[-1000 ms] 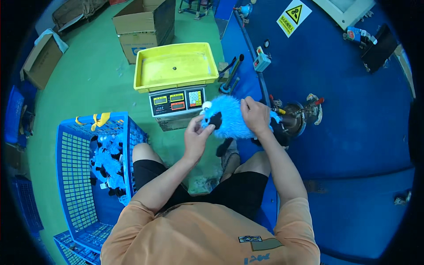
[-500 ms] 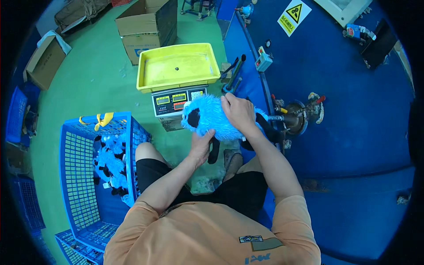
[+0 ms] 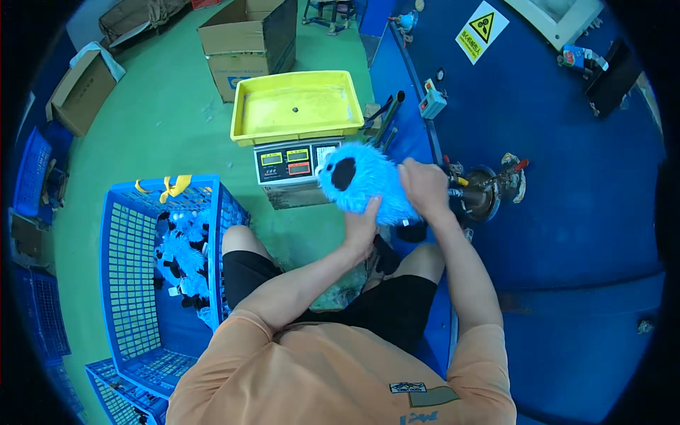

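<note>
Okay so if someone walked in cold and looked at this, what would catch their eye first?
Most likely the fluffy bright blue plush toy with a black patch at centre frame, gripped from below by the left hand and at its right end by the right hand. Just behind it, a yellow tray sits on a weighing scale. At the person's left, a blue crate holds more blue plush pieces.

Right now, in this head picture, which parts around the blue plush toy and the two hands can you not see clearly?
- Head view: the end of the blue plush toy toward the metal nozzle is covered by the right hand.
- Its underside is hidden by the left hand.
- The displays of the scale are too small to read.
- The toys in the blue crate merge into one heap; no count possible.
</note>
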`<move>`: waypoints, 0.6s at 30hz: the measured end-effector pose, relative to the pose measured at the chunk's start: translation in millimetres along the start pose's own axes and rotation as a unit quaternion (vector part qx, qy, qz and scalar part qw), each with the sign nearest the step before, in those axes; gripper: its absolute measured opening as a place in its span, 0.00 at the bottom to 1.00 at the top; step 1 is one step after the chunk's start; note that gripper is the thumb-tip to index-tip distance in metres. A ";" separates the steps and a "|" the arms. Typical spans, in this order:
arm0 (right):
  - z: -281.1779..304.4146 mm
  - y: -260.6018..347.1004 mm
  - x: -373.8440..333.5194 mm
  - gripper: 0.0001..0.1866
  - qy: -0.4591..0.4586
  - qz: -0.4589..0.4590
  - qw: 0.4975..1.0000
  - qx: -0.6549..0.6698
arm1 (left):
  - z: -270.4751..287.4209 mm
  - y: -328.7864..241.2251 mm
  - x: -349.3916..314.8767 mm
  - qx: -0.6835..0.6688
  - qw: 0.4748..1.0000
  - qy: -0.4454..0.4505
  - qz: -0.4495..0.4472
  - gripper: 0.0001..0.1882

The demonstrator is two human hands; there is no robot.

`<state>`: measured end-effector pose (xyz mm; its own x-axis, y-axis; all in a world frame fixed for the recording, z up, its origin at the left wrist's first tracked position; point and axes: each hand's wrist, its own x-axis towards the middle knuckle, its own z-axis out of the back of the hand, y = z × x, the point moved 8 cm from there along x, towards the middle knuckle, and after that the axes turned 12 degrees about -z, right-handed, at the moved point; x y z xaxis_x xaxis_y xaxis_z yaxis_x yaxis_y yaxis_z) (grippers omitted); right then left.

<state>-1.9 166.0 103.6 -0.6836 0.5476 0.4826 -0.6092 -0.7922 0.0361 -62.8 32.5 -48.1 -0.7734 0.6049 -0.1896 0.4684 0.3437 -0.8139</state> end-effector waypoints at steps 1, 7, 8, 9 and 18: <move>0.7 -6.7 -5.6 0.16 0.001 0.001 1.000 0.000 | -2.3 2.2 -0.5 0.011 1.000 0.015 -0.008 0.15; -1.3 3.7 -0.9 0.15 0.019 -0.035 0.998 0.047 | 11.9 -3.0 -9.4 0.061 0.998 0.012 -0.023 0.12; -3.3 8.3 -0.7 0.15 0.024 -0.031 0.997 0.067 | 17.9 -4.7 -11.1 0.071 0.997 -0.002 -0.022 0.12; -4.4 9.6 0.4 0.15 0.025 -0.031 0.997 0.068 | 19.0 -7.4 -11.7 0.071 0.997 -0.003 -0.021 0.12; -9.0 9.6 3.5 0.15 0.028 -0.048 0.995 0.086 | 22.3 -7.6 -12.6 0.038 0.996 -0.006 0.076 0.14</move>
<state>-13.7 162.8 97.7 -0.6491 0.6337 0.4208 -0.5988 -0.7668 0.2312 -66.1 6.2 -51.8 -0.7019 0.6365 -0.3196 0.5466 0.1938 -0.8146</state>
